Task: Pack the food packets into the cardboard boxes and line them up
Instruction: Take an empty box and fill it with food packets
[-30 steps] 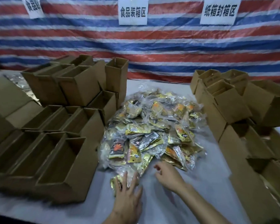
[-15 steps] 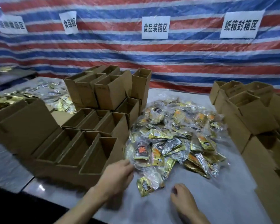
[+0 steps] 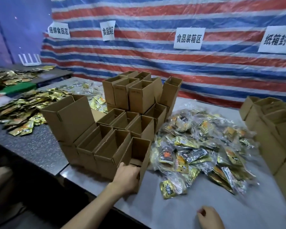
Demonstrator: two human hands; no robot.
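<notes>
Dozens of gold, black and orange foil food packets [image 3: 196,154], many bundled in clear plastic bags, lie in a loose heap on the pale grey tabletop [image 3: 229,200], between two groups of boxes. To the heap's left, open-topped brown cardboard boxes [image 3: 106,146] stand side by side in rows, touching one another. A second tier of upright boxes [image 3: 137,95] is stacked on those at the back, and one larger carton [image 3: 69,118] rests at the left end. The left hand [image 3: 127,177] grips the nearest box [image 3: 139,156], the one at the right end of the front row. Its thumb lies up against the near wall by the rim and its fingers curl round the near corner. That box stands upright on the table and shows only its bottom flaps inside. The right hand [image 3: 210,218] rests low at the near edge of the table, well apart from the heap, its fingers loosely bent inward with nothing seen in them. One small gold packet bundle [image 3: 168,189] lies at the heap's near edge, near the gripped box. More brown cartons [image 3: 271,134] stand to the right of the heap. On a dark speckled counter [image 3: 31,146] further left, loose gold packets [image 3: 20,109] are strewn about. Behind everything hangs a red, white and blue striped tarpaulin [image 3: 147,63] bearing white paper signs [image 3: 189,38] printed in black characters.
</notes>
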